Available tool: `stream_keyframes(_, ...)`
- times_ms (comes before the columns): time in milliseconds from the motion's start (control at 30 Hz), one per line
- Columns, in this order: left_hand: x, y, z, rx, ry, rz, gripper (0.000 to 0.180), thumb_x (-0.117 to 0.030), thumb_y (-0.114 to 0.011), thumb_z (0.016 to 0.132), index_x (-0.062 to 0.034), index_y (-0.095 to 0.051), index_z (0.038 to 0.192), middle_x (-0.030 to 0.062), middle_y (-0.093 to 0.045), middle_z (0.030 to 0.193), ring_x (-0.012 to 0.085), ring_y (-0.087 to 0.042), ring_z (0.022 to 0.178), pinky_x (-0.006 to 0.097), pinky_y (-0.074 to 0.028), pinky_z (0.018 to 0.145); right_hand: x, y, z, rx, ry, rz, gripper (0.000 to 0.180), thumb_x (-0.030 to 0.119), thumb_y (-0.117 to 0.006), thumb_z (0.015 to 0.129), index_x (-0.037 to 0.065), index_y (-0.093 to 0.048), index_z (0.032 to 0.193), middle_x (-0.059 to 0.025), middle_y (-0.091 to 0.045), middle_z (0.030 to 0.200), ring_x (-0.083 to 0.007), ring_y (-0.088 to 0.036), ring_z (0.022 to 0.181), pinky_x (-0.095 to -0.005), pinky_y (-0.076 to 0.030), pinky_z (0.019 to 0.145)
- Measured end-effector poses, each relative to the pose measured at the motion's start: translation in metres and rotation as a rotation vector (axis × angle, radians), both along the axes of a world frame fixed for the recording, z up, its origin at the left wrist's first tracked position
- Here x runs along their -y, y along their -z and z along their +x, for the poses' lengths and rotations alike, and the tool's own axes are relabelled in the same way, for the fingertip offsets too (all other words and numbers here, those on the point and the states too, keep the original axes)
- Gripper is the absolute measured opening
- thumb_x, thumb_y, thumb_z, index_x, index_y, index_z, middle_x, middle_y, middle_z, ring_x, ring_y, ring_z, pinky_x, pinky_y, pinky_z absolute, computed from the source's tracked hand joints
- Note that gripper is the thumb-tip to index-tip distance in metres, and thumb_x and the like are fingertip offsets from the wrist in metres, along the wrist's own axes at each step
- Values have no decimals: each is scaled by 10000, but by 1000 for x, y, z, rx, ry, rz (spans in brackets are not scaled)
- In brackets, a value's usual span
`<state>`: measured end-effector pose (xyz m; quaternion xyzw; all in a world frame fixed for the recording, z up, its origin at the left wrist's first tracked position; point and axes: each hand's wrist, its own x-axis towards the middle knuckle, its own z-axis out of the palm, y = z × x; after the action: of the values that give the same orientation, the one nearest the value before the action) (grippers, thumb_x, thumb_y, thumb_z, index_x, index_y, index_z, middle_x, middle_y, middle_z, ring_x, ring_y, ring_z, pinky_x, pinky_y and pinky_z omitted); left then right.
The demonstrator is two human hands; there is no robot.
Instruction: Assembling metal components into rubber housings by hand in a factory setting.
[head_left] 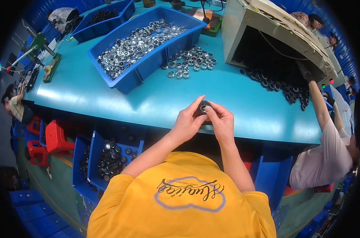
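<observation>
A small round black wheel-like part (pixel 203 107) with a paler centre is held between both hands, just over the front edge of the table. My left hand (pixel 188 121) closes on its left side with the fingers. My right hand (pixel 222 118) grips it from the right, thumb resting on its face. Beyond the hands, several shiny clear or silvery round pieces (pixel 193 59) lie loose on the table. More of them fill a long blue bin (pixel 148 65). Black rings (pixel 275 83) spill from the opening of a beige metal box at the right.
The beige box (pixel 237 29) stands on the teal table (pixel 108 101). A co-worker's arm (pixel 320 105) reaches into it. Another blue bin (pixel 126 12) holds dark parts at the back. Below left, a blue crate (pixel 93 152) contains black wheels; red stools (pixel 55 137) stand farther left.
</observation>
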<state>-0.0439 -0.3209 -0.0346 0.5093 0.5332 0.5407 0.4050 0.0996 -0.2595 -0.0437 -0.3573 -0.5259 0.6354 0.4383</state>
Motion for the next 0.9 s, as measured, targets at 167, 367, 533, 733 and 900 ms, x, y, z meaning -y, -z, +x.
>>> stream_keyframes(167, -1, -2, 11, -525, -146, 298, 548, 32, -682, 902, -26, -538, 1427, 132, -714, 1026, 162, -700, 870, 319, -567, 771, -9, 17, 4, 30, 31, -23, 236, 68, -714, 956, -20, -729, 1175, -74, -715, 1017, -121, -672, 886, -272, -585, 760)
stream_keyframes(367, -7, 0, 8, -3, -45, 15, 503, 60, -672, 883, -30, -580, 1370, 131, -724, 1004, 167, -709, 863, 305, -562, 778, -2, -5, 0, -177, 3, -255, 254, 82, -726, 950, -29, -710, 1178, -74, -721, 1033, -131, -681, 877, -275, -591, 774)
stream_keyframes(533, -7, 0, 12, -303, -122, 244, 490, 56, -670, 874, -52, -594, 1346, 111, -701, 896, 168, -684, 772, 308, -551, 703, -4, 9, 1, -161, 32, -201, 238, 85, -750, 934, -28, -713, 1140, -70, -729, 997, -126, -681, 858, -270, -583, 752)
stream_keyframes(733, -10, 13, 8, -116, -66, 104, 516, 30, -703, 884, -52, -592, 1381, 41, -701, 912, 97, -641, 730, 276, -541, 647, -5, 12, -1, -137, 72, -142, 240, 70, -763, 917, -28, -715, 1131, -67, -731, 970, -118, -677, 840, -266, -576, 735)
stream_keyframes(900, -9, 8, 6, 211, 37, -30, 509, 6, -718, 900, -39, -593, 1390, 13, -694, 965, 62, -611, 721, 242, -536, 631, -7, 2, 6, -168, -1, -210, 246, 77, -768, 913, -25, -711, 1130, -62, -726, 960, -117, -676, 842, -267, -580, 737)
